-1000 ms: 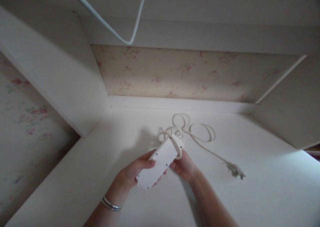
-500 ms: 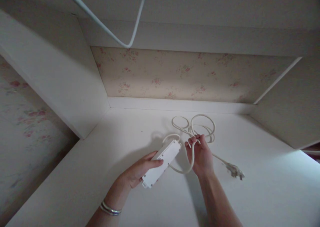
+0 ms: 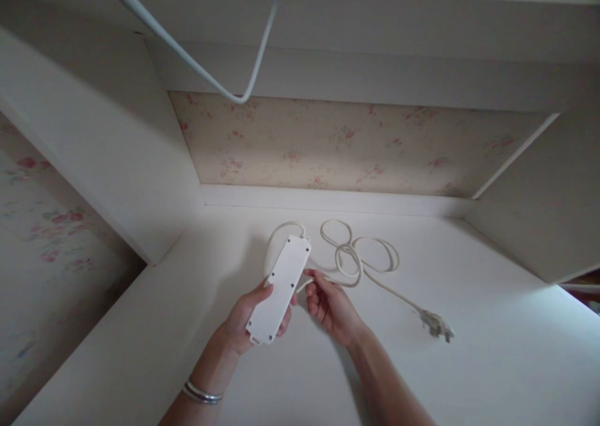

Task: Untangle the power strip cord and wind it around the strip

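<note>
My left hand (image 3: 250, 317) is closed around a white power strip (image 3: 282, 287), its screwed back turned up to me and its length tilted. A cream cord leaves the strip's far end and loops behind it. Close beside the strip's right edge, my right hand (image 3: 330, 304) pinches the cord (image 3: 349, 248) between thumb and fingers. Beyond that hand the cord lies in loose loops on the white surface. The plug (image 3: 437, 326) at its end rests on the surface to the right.
The white desktop (image 3: 164, 351) runs back to a low ledge under floral wallpaper (image 3: 290, 145). White side panels (image 3: 107, 138) stand left and right. Overhead hangs a bent pale-blue rod or cable (image 3: 187, 54), below a shelf (image 3: 398, 26).
Both hands have moved left, with the power strip turned more upright. My right hand has come close to the strip, drawing the cord, and the far loops have shifted and loosened.
</note>
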Available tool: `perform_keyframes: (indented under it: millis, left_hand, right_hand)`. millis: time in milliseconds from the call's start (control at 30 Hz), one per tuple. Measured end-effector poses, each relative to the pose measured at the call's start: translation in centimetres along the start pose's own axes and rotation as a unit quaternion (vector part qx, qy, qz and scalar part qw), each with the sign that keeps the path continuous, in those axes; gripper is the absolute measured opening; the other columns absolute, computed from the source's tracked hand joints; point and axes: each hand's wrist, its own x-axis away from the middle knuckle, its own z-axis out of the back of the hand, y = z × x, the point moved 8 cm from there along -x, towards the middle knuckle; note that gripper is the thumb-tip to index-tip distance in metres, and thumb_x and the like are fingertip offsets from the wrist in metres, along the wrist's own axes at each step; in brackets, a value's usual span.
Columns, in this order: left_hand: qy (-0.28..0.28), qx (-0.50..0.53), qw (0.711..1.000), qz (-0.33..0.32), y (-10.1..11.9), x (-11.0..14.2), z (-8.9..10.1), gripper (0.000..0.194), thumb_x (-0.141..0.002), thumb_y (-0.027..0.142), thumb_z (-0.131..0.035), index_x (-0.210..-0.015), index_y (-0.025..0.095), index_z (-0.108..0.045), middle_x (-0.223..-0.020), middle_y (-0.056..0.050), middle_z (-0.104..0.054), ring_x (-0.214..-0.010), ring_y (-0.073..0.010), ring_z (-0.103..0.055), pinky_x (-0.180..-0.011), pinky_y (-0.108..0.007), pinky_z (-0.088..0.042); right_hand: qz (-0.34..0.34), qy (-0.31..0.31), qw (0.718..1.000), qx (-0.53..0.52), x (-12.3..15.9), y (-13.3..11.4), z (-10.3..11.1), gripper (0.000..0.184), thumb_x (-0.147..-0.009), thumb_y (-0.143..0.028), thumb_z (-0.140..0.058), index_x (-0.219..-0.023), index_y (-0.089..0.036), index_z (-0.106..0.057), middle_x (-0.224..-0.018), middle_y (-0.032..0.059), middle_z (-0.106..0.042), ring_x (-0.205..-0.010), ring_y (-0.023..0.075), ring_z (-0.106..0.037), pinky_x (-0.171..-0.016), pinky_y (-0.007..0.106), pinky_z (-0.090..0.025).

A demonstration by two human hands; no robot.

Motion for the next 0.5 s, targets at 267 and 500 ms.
perform_keyframes:
  millis: [267,500]
  left_hand:
    - [-0.103,-0.099,0.988,0.062,-2.0,1.1,0.0,0.063,-0.066,0.053,-0.074,-0.113,0.015,-0.057,-0.082,-0.009,-0.064,-0.051,-0.0133,-0.057,-0.044,-0.023,-0.042]
    - [-0.096,-0.345,0.923,0.142,0.0,4.8,-0.3,0.062,-0.062,0.056,-0.075,-0.109,0.017,-0.064,-0.089,-0.003,-0.064,-0.076,-0.0155,-0.056,-0.062,-0.020,-0.041]
  right_hand:
    - [-0.063,-0.063,0.996,0.010,0.3,2.7,-2.1,0.036,-0.074,-0.045,-0.070,-0.089,-0.013,-0.063,-0.077,0.0068,-0.070,-0.057,0.0166,-0.065,-0.044,0.023,-0.048]
    - [0.069,0.035,0.988,-0.132,-0.3,-4.2,2.3,0.031,-0.077,-0.038,-0.073,-0.104,-0.028,-0.062,-0.089,-0.0054,-0.069,-0.060,0.0067,-0.060,-0.056,0.020,-0.052]
